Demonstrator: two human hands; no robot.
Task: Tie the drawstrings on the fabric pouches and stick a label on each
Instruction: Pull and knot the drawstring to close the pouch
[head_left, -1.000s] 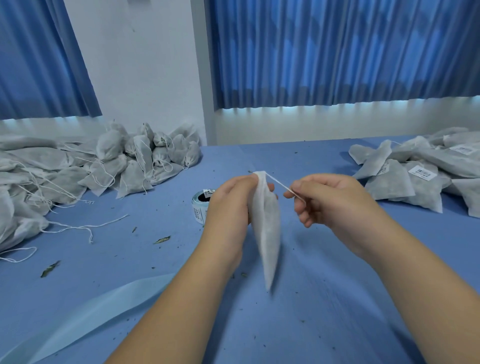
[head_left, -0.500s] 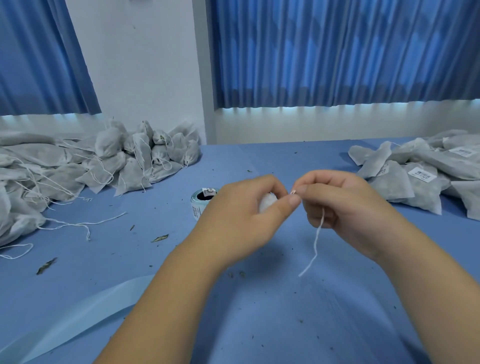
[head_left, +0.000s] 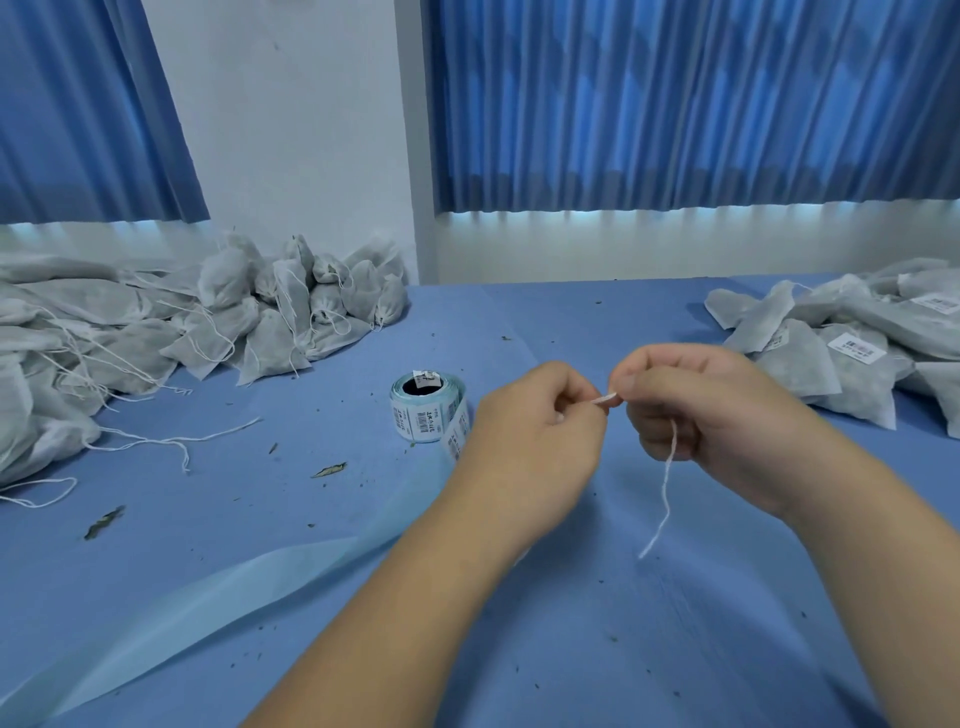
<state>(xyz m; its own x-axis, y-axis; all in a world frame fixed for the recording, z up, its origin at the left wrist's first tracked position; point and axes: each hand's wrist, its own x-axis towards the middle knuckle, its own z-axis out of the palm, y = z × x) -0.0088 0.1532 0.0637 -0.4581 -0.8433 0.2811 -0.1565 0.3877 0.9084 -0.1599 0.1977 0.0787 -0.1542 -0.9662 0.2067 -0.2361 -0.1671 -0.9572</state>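
My left hand (head_left: 535, 441) and my right hand (head_left: 711, 415) meet above the middle of the blue table (head_left: 675, 649). Both pinch a white drawstring (head_left: 608, 400) between their fingertips. A loose end of the string (head_left: 662, 499) hangs from my right hand. The pouch it belongs to is hidden behind my left hand. A roll of labels (head_left: 423, 410) stands just left of my left hand, its blue backing strip (head_left: 208, 592) trailing toward the near left.
A heap of grey pouches (head_left: 208, 322) with loose strings lies at the left. Labelled pouches (head_left: 852, 353) are piled at the right. Dry leaf bits (head_left: 328, 470) dot the cloth. Blue curtains (head_left: 675, 104) hang behind.
A second ago the pouch hung in plain view from my left hand with the string pulled right. My hands have since closed together, hiding the pouch, and a string end dangles.
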